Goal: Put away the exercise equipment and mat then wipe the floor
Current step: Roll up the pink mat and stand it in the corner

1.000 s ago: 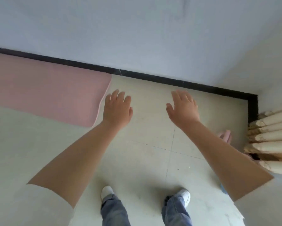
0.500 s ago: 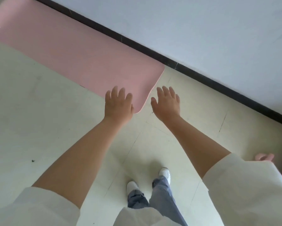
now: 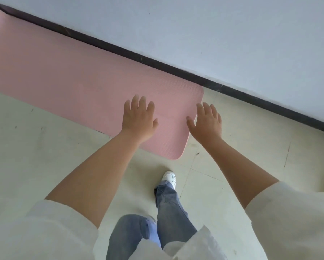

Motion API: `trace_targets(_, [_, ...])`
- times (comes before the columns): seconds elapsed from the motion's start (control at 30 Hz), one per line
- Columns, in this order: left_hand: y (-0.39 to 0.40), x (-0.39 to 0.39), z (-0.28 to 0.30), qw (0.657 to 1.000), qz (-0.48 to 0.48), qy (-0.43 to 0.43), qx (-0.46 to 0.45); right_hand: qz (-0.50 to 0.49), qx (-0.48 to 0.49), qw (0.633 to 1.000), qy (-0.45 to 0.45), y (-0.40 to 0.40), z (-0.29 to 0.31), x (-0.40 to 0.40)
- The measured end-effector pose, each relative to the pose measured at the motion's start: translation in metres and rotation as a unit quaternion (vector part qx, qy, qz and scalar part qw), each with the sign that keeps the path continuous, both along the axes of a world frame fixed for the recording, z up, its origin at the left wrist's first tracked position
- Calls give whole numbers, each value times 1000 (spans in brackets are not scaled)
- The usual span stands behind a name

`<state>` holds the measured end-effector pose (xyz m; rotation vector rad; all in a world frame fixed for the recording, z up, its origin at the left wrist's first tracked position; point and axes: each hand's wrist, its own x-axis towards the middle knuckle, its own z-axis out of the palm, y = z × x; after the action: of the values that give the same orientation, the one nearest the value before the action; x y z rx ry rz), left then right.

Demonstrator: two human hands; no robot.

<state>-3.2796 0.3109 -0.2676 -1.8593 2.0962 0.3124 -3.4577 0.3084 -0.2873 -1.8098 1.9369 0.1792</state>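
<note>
— Where does the mat lie against the hands?

— The pink exercise mat (image 3: 78, 79) is unrolled flat on the pale tiled floor (image 3: 35, 156), its long edge running along the black baseboard (image 3: 176, 69) under the white wall (image 3: 232, 34). Its rounded near end sits just ahead of the white sneaker (image 3: 169, 178).

— And the left hand?

— The left hand (image 3: 138, 119) is seen over the mat's end portion, palm down, fingers (image 3: 138, 102) extended and slightly apart, gripping nothing. Whether it touches the surface or floats above it, I cannot tell.

— The right?

— The right hand (image 3: 207, 122) is likewise flat and empty, fingers loosely spread. It overlaps the mat's short right edge, thumb over the pink, the rest over bare tile. Contact is unclear there too.
</note>
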Motion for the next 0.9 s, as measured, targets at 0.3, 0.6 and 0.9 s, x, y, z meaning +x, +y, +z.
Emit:
trace_targets(0.3, [-112,73,-76,990,-111,-19,79,-162,83,983,15,-49,-76,58])
trace_targets(0.6, [-146,122,-187,966,-218,-18,137,-361,146,921,7,-23,-186,114])
trace_targets(0.9, [-156,104,-392,954,-264,-16,140,-467,127,875,-15,-35,-380,90])
